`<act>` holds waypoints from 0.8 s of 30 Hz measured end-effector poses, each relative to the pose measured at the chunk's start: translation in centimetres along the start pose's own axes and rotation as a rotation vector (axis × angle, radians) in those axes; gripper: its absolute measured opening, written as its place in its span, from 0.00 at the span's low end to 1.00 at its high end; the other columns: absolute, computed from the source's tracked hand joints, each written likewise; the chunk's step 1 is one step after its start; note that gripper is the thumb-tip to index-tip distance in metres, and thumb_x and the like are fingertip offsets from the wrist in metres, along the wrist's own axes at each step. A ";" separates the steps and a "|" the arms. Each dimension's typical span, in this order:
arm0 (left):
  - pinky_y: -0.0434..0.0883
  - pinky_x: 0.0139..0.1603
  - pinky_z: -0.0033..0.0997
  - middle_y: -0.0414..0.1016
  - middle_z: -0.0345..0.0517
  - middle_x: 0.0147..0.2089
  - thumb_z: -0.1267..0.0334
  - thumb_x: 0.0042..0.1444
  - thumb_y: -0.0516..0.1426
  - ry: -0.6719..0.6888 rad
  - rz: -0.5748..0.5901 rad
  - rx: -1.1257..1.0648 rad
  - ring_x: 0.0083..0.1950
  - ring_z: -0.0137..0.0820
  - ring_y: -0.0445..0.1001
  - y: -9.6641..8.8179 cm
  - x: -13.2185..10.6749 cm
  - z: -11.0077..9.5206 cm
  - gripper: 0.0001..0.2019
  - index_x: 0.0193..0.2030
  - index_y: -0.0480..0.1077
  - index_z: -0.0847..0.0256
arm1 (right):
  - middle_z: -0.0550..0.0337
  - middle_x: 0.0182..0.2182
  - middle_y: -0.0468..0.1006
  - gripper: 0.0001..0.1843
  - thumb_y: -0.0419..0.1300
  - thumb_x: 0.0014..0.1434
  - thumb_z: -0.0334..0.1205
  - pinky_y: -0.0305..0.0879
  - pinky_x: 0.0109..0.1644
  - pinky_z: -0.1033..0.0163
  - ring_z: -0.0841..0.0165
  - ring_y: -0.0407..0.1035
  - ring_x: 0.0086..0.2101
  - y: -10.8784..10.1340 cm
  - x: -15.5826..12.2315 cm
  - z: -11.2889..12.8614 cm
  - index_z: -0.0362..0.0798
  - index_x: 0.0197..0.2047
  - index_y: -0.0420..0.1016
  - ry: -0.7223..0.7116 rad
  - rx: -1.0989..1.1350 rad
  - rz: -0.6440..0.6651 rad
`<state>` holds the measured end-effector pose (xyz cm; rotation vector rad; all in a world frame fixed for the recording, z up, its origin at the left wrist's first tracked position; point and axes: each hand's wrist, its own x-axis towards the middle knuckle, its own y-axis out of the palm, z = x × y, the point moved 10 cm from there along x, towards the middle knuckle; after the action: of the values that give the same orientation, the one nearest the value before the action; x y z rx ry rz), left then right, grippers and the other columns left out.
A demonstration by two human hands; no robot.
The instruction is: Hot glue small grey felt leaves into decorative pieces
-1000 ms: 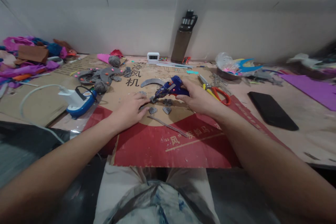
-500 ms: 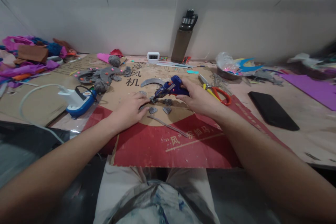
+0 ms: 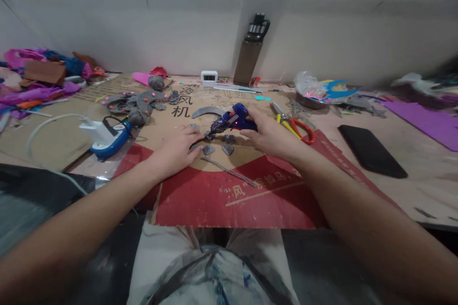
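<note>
Between near and far edges of the surface [image 3: 427, 183], the right hand [image 3: 269, 134] wraps its grip round a blue glue gun [image 3: 234, 118] beside gray scraps [image 3: 228, 139]; whether the left hand [image 3: 175, 150] pinches anything, I cannot tell.

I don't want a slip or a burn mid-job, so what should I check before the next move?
1. Dark-blue plastic glue gun gripped in the right hand: ok.
2. Small red light on the gun lit: ok.
3. Left hand well clear of the nozzle: not ok; its fingertips sit close beside it.
4. Glue coming out of the nozzle: cannot tell, too small to see.
5. Red-handled metal scissors apart from the nozzle: ok, lying beyond the right hand.
6. Black rectangular phone away from the gun: ok, far right.
</note>
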<state>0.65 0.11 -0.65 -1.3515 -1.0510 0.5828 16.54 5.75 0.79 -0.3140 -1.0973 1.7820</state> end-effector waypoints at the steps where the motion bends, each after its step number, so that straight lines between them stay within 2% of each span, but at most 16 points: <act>1: 0.65 0.58 0.43 0.74 0.55 0.52 0.59 0.63 0.49 -0.001 -0.001 -0.002 0.55 0.41 0.69 0.0 0.0 0.0 0.19 0.52 0.74 0.66 | 0.52 0.48 0.76 0.23 0.58 0.58 0.39 0.66 0.51 0.47 0.54 0.70 0.48 0.0 0.0 -0.1 0.54 0.57 0.62 0.001 -0.005 0.002; 10: 0.65 0.58 0.44 0.74 0.54 0.52 0.59 0.62 0.50 0.001 0.000 -0.004 0.54 0.41 0.69 0.1 0.0 0.2 0.18 0.52 0.73 0.63 | 0.53 0.46 0.76 0.25 0.59 0.57 0.40 0.67 0.50 0.48 0.53 0.70 0.47 -0.5 -0.2 0.0 0.58 0.58 0.62 -0.029 -0.046 -0.007; 17: 0.65 0.58 0.43 0.74 0.54 0.52 0.60 0.61 0.50 -0.002 0.012 -0.001 0.55 0.41 0.69 0.3 0.1 0.3 0.18 0.53 0.73 0.64 | 0.51 0.47 0.76 0.22 0.58 0.58 0.41 0.65 0.51 0.46 0.50 0.69 0.49 -1.1 -0.5 1.6 0.55 0.56 0.64 -0.046 -0.136 0.020; 21: 0.65 0.59 0.43 0.74 0.54 0.52 0.59 0.62 0.49 -0.012 0.012 0.007 0.55 0.40 0.69 0.2 0.0 0.2 0.19 0.53 0.73 0.64 | 0.51 0.48 0.75 0.22 0.58 0.58 0.40 0.65 0.52 0.47 0.51 0.69 0.50 -1.7 -0.5 1.6 0.53 0.56 0.64 -0.048 -0.092 0.010; 24: 0.64 0.60 0.44 0.75 0.55 0.53 0.58 0.62 0.50 -0.025 0.012 -0.005 0.56 0.41 0.69 0.1 0.0 0.2 0.19 0.53 0.73 0.66 | 0.52 0.46 0.76 0.21 0.57 0.59 0.40 0.67 0.49 0.50 0.56 0.71 0.46 -1.7 -0.1 0.3 0.52 0.56 0.64 0.016 0.022 -0.019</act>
<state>0.49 0.23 -0.76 -1.3584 -1.0657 0.6075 17.45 5.64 2.32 -0.3030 -1.0648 1.7705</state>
